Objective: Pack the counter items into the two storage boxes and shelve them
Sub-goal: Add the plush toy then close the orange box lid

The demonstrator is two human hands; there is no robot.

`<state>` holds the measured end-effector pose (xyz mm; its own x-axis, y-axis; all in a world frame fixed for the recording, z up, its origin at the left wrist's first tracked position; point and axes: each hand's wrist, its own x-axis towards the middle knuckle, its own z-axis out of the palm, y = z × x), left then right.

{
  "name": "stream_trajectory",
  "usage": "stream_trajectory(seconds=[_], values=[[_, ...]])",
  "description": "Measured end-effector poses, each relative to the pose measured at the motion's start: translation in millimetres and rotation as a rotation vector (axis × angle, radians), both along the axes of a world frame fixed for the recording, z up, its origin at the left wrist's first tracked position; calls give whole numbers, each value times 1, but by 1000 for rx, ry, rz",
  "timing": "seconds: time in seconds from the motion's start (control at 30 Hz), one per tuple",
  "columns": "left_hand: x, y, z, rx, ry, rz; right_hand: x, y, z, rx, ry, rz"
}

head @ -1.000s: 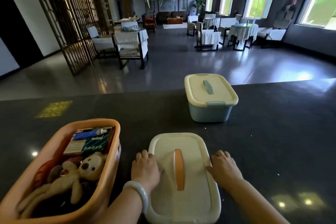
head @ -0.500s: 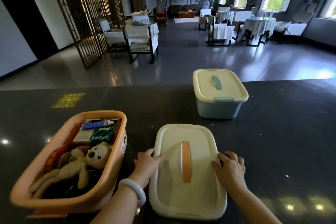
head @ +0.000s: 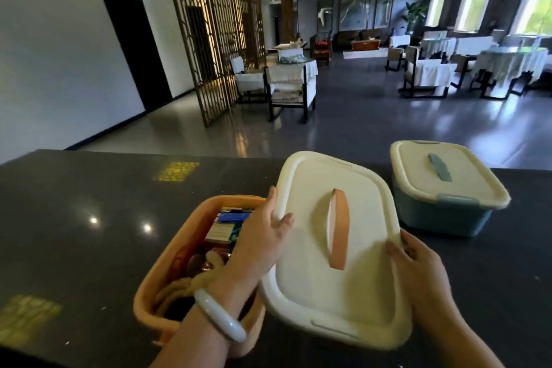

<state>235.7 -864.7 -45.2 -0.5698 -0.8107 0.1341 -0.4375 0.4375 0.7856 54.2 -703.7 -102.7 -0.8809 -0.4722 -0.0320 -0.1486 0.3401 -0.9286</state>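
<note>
Progress: the orange box (head: 155,287), near the worktop's (head: 74,218) front edge, is filled but uncovered; a boxed carton, a tube and a plush toy show inside.
Done: the blue box (head: 442,218), further back to the right and well inside the far edge, already wears its cream lid and looks finished.
Left: seating the cream lid (head: 337,248) on the orange box, then shelving both boxes; no shelf is in view.
Lid: held in the air, tilted, its left edge overlapping the orange box's right rim.
Left hand (head: 263,242): fingers curled around the lid's left edge, thumb on top, wrist with a pale bangle crossing over the open box.
Right hand (head: 418,266): gripping the lid's right edge, thumb on top, fingers tucked beneath.
</note>
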Motion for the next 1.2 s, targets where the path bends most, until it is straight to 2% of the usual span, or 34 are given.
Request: stream_trajectory(seconds=[0.13, 0.27, 0.37, 0.5, 0.67, 0.87, 1.03, 1.13, 1.2], values=[[63, -49, 8, 47, 42, 84, 49, -46, 18, 15, 51, 109], [124, -92, -7, 164, 64, 165, 112, -97, 15, -13, 45, 114], [152, -112, -24, 211, 14, 195, 142, -115, 7, 42, 20, 101], [167, -129, -46, 250, -30, 169, 166, -124, 2, 84, 99, 113], [168, -141, -63, 274, -28, 77, 178, -126, -3, 168, 131, 20], [165, -148, -76, 305, -15, 51, 181, -126, -14, 84, -117, -32], [159, -151, -77, 498, 89, 88, 175, -130, -6, 45, -430, -55], [159, -153, -78, 441, 43, 65, 170, -130, -8, 54, -385, -53], [160, -155, -80, 241, -73, 21, 169, -129, -10, 154, -213, -58]])
